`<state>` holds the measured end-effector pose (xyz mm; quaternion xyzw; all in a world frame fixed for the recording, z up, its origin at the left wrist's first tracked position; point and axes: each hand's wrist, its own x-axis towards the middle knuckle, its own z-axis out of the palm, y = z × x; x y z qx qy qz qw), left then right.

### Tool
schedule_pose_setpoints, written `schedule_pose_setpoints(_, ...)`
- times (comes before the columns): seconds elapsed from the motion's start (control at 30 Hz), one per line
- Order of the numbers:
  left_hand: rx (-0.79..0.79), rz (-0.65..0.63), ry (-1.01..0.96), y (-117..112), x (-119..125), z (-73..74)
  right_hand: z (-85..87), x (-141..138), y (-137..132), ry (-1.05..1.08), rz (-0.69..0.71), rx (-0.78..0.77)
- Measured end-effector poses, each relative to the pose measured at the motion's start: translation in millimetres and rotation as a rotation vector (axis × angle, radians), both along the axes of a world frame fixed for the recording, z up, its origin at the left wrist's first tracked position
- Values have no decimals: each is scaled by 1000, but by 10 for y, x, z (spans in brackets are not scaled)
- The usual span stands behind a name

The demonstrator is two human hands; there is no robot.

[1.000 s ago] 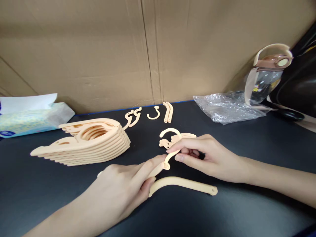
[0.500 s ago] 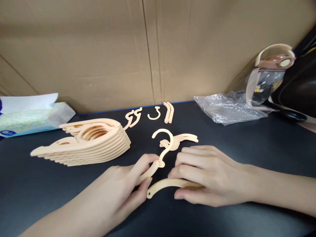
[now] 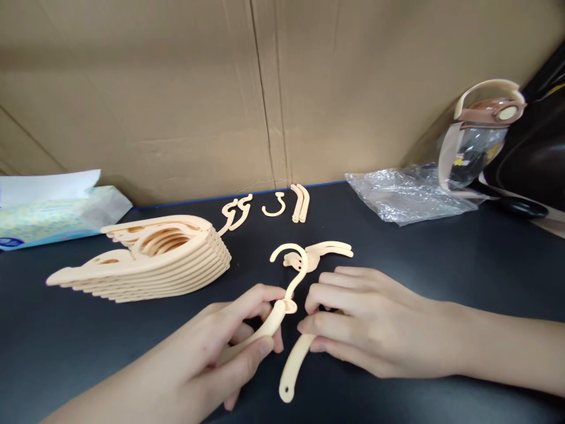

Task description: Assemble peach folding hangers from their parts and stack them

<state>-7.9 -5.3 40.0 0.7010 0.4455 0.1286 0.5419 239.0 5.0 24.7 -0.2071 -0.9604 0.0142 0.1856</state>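
My left hand [image 3: 233, 347] is closed around a cream plastic hanger arm [image 3: 270, 324]. A curved hanger hook [image 3: 304, 265] rises from the upper end of that arm. In my right hand [image 3: 366, 321] is a separate curved hanger arm [image 3: 295, 368], pinched near its upper end between thumb and fingers. Its free end, with a small hole, points down toward me. The two arms are apart. Just behind my hands lies a folded hanger piece [image 3: 324, 253], partly overlapped by the hook.
On the left sits a stack of cream hangers [image 3: 176, 265], beside a tissue pack [image 3: 66, 206]. Farther back lie loose hook pieces [image 3: 238, 212], a single hook [image 3: 276, 206] and two short arms [image 3: 300, 203]. Clear plastic wrap [image 3: 406, 197] and a water bottle [image 3: 479, 141] are at right.
My right hand has turned its hanger arm, so the holed end swings from pointing left to pointing down toward me. My left hand has lowered slightly with the hooked arm, its grip shifted.
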Motion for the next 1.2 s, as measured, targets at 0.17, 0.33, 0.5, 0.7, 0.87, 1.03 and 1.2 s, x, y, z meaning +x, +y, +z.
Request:
schedule_pose_setpoints(0.17, -288, 104, -197, -7, 57, 1, 1, -6, 2, 24, 29, -84)
schedule_pose_setpoints(0.33, -460, 147, -360, 27, 38, -72, 12, 3, 25, 19, 31, -136)
schedule_pose_setpoints(0.5, -448, 155, -441, 45, 39, -67, 41, 25, 36, -55, 15, -185)
schedule_pose_setpoints(0.7, -483, 139, -310, 85, 59, 39, 34, 61, 2, -57, -26, -127)
schedule_pose_setpoints(0.87, -499, 174, -277, 94, 69, 44, -26, 76, 35, -46, -34, -61)
schedule_pose_setpoints(1.03, -498, 198, -280, 90, 75, -1, -81, 64, 68, -94, -91, 14)
schedule_pose_setpoints(1.2, -519, 178, -280, 99, 71, 53, -100, 52, 61, -124, -139, 35)
